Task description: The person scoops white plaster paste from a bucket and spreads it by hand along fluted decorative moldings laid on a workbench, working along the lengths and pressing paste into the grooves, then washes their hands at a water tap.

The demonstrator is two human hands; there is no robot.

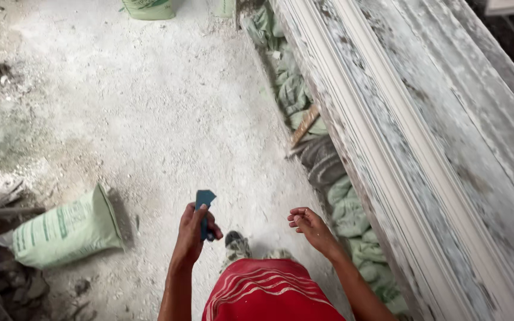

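Note:
My left hand (194,229) is closed around a small dark blue flat tool (204,199), a scraper-like piece that sticks up above my thumb. My right hand (307,224) hangs empty beside it with its fingers loosely curled, close to the near end of a long white plaster moulding (352,101) that lies on a worktable (477,148) to my right. Both hands are above the dusty floor (168,113), in front of my red garment (269,291).
A green sack (63,232) lies on the floor at the left, next to debris and metal bars (1,211). Several green sacks (292,95) are stacked under the table edge. Another sack (149,8) stands at the top.

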